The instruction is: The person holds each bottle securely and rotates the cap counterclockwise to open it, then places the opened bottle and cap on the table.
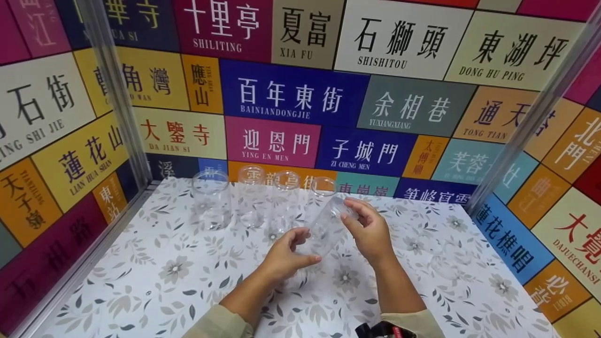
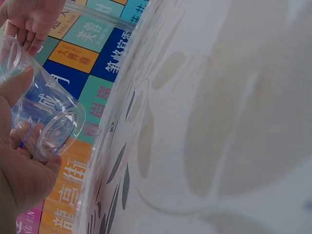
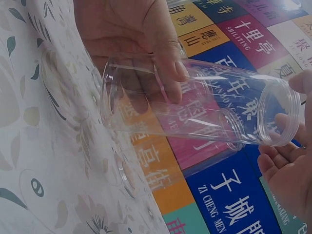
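A clear, empty-looking jar point(image 1: 325, 230) is held tilted above the table between both hands. My left hand point(image 1: 287, 256) grips it near its base, thumb on one side and fingers on the other. At the upper end, my right hand point(image 1: 371, 232) pinches the jar around its mouth. The right wrist view shows screw threads at the mouth of this jar point(image 3: 204, 97). In the left wrist view, the round base of the jar point(image 2: 58, 131) faces the camera. Just behind the hands, another clear jar point(image 1: 323, 187) stands upright, partly hidden by the held one.
More clear jars stand in a row toward the back: a wide one point(image 1: 211, 202) at the left, then two narrower ones point(image 1: 251, 197). A floral cloth point(image 1: 173, 300) covers the table. Panels with coloured signs point(image 1: 291, 98) rise behind and at both sides.
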{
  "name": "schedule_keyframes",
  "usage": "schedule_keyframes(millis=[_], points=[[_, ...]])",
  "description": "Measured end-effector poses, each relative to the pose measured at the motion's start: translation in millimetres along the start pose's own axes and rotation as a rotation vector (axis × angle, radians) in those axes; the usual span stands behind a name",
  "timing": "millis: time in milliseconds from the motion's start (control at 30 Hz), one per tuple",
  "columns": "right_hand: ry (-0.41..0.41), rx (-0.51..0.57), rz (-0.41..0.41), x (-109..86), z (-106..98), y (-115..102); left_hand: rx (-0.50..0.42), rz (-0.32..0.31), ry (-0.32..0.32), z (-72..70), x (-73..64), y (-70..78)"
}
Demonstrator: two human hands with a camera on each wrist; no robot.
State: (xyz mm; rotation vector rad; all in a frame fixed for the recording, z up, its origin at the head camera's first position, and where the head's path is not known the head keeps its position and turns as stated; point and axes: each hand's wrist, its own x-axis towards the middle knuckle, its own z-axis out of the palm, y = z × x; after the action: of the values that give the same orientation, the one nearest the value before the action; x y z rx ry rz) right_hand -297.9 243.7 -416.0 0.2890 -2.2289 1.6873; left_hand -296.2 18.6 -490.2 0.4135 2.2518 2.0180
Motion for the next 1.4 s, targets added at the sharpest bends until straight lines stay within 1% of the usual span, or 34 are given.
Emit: schedule_keyframes(millis=[100, 233, 367, 467, 533, 600, 700, 767, 867, 1000, 1133, 1300, 1400], points=[[-0.037, 0.039, -0.008, -1.0, -0.1, -0.2, 0.000, -0.003, 0.000, 0.0, 0.0, 0.0], [-0.074, 0.076, 0.002, -2.2, -0.3, -1.2, 0.002, -0.004, 0.002, 0.0, 0.2, 0.0], [-0.083, 0.098, 0.002, -2.5, -0.2, -0.9, 0.005, -0.006, 0.003, -0.4, 0.2, -0.1], [-0.081, 0.114, -0.019, -2.3, 0.2, -1.2, 0.013, -0.002, 0.001, -0.9, -0.3, -0.5], [-0.058, 0.093, -0.027, -1.5, 0.6, -1.4, 0.018, 0.003, -0.001, -1.2, -0.8, -1.0], [-0.017, 0.044, -0.022, -0.4, 1.0, -1.8, 0.023, 0.010, -0.003, -1.4, -1.2, -1.3], [0.043, -0.048, 0.018, 0.8, 0.9, -1.7, 0.030, 0.017, -0.003, -1.5, -1.9, -1.1], [0.060, -0.078, 0.046, 1.0, 0.8, -1.6, 0.036, 0.020, -0.001, -1.4, -2.4, -0.8], [0.060, -0.089, 0.075, 0.4, 1.0, -1.6, 0.038, 0.021, -0.001, -1.0, -3.0, 0.0], [0.056, -0.072, 0.093, -0.7, 1.2, -2.1, 0.036, 0.023, 0.000, -0.4, -3.2, 0.6], [0.039, -0.027, 0.086, -1.1, 1.0, -2.4, 0.040, 0.016, 0.002, -0.1, -3.0, 0.7], [-0.032, 0.075, 0.050, -0.7, 0.6, -3.0, 0.043, 0.008, 0.004, 0.0, -2.7, 0.9], [-0.066, 0.107, 0.033, -0.9, 0.5, -3.5, 0.049, 0.007, 0.008, 0.2, -2.5, 0.8]])
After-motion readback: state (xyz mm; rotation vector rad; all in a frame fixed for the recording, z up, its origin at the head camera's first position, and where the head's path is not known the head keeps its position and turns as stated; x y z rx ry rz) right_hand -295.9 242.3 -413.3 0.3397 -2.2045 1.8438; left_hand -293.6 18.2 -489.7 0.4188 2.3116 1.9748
